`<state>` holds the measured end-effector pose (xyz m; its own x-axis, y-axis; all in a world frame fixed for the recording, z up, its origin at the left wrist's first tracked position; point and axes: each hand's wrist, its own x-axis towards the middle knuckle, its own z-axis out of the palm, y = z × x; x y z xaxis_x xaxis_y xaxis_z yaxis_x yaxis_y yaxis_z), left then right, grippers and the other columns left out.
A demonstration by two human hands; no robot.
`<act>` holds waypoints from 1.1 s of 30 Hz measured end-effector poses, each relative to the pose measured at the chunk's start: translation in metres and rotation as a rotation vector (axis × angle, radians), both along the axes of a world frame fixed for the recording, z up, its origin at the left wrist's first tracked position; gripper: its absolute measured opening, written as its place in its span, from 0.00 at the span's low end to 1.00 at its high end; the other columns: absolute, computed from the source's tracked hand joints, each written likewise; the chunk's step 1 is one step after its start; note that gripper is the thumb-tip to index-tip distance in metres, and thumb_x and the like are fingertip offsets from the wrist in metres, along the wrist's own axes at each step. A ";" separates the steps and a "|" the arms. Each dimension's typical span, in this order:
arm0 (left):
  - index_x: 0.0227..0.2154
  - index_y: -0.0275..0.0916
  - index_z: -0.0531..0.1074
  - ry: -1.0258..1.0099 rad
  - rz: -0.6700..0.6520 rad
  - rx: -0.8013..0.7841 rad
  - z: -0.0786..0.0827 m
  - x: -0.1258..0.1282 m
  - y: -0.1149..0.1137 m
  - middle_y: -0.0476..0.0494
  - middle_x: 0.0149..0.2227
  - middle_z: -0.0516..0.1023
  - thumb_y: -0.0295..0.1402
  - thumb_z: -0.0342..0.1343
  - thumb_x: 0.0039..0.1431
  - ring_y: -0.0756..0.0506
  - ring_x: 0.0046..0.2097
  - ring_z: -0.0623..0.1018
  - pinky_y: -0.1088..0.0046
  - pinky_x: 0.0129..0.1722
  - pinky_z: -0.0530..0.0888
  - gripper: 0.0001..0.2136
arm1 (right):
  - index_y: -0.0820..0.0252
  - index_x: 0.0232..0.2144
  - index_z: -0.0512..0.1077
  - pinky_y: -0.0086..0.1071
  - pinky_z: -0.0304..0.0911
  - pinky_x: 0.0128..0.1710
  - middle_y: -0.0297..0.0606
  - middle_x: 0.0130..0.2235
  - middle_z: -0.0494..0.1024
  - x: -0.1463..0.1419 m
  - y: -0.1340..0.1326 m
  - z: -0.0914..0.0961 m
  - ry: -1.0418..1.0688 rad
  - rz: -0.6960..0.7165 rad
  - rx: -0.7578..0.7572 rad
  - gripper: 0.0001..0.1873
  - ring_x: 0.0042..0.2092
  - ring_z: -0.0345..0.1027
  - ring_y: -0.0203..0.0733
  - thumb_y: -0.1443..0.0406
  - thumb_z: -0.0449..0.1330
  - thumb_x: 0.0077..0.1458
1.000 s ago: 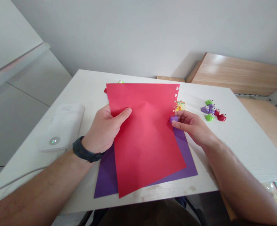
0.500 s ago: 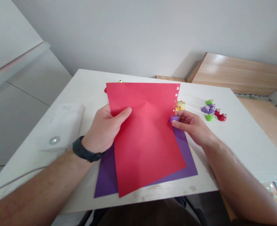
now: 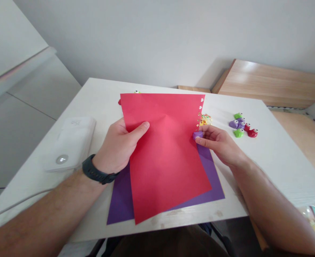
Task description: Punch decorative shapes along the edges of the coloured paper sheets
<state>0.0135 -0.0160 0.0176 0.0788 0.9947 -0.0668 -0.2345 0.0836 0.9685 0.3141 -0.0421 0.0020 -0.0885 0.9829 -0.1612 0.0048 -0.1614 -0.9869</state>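
Observation:
A red sheet of paper (image 3: 168, 157) is held up off the table, its left edge pinched in my left hand (image 3: 120, 146) with the thumb lying on the front. My right hand (image 3: 217, 141) grips a small purple craft paper punch (image 3: 197, 135), which sits on the sheet's right edge. Above the punch, a row of small cut-out shapes, hearts among them, runs up that edge. Under the red sheet lies a purple sheet (image 3: 120, 200) on the table. Small coloured paper bits (image 3: 206, 119) lie behind the red sheet, next to my right fingers.
Several red, green and purple punches with eyes (image 3: 239, 125) stand at the right of the white table (image 3: 269, 167). Others peek out behind the red sheet's upper left. A white device (image 3: 73, 142) with a cable (image 3: 26, 198) lies at left. Wooden boards (image 3: 277, 80) are beyond the table.
Almost nothing differs. Both hands, the red sheet and the purple punch keep their places; the view has shifted very slightly.

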 end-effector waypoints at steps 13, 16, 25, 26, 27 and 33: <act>0.51 0.46 0.83 -0.014 -0.012 0.014 -0.004 -0.001 0.001 0.45 0.58 0.84 0.38 0.72 0.61 0.35 0.56 0.83 0.50 0.65 0.76 0.16 | 0.55 0.44 0.82 0.36 0.71 0.46 0.36 0.42 0.85 -0.001 0.001 0.000 0.008 0.001 0.008 0.19 0.41 0.77 0.40 0.59 0.80 0.51; 0.51 0.44 0.83 -0.022 -0.014 0.021 -0.004 -0.001 0.002 0.42 0.58 0.84 0.38 0.71 0.62 0.35 0.56 0.83 0.51 0.64 0.76 0.16 | 0.55 0.43 0.82 0.36 0.71 0.47 0.36 0.42 0.85 -0.001 0.000 0.000 0.007 -0.005 0.012 0.19 0.42 0.77 0.40 0.59 0.80 0.50; 0.49 0.47 0.84 -0.021 -0.014 0.006 -0.002 0.000 0.001 0.45 0.58 0.84 0.36 0.72 0.61 0.34 0.58 0.83 0.50 0.64 0.76 0.14 | 0.54 0.43 0.82 0.36 0.71 0.45 0.35 0.40 0.84 -0.001 0.000 -0.001 0.002 -0.013 0.015 0.19 0.40 0.76 0.40 0.59 0.80 0.51; 0.50 0.47 0.84 -0.017 -0.013 0.006 -0.002 0.000 0.001 0.45 0.58 0.84 0.37 0.71 0.61 0.34 0.58 0.83 0.50 0.65 0.76 0.14 | 0.54 0.43 0.82 0.36 0.71 0.45 0.35 0.40 0.84 -0.001 0.000 -0.001 0.003 -0.014 0.014 0.19 0.40 0.76 0.40 0.59 0.80 0.51; 0.50 0.46 0.84 -0.013 -0.010 0.005 -0.001 0.000 0.001 0.45 0.58 0.84 0.37 0.71 0.62 0.34 0.58 0.83 0.50 0.65 0.76 0.14 | 0.54 0.43 0.82 0.36 0.71 0.45 0.35 0.40 0.84 -0.001 0.000 -0.001 0.006 -0.014 0.012 0.19 0.40 0.76 0.39 0.60 0.80 0.51; 0.50 0.46 0.84 -0.013 -0.008 0.001 -0.001 -0.001 0.000 0.45 0.58 0.84 0.36 0.72 0.61 0.34 0.58 0.82 0.51 0.65 0.76 0.15 | 0.55 0.44 0.81 0.35 0.71 0.45 0.34 0.40 0.84 -0.001 0.000 -0.002 0.006 -0.019 0.010 0.19 0.40 0.76 0.39 0.60 0.80 0.51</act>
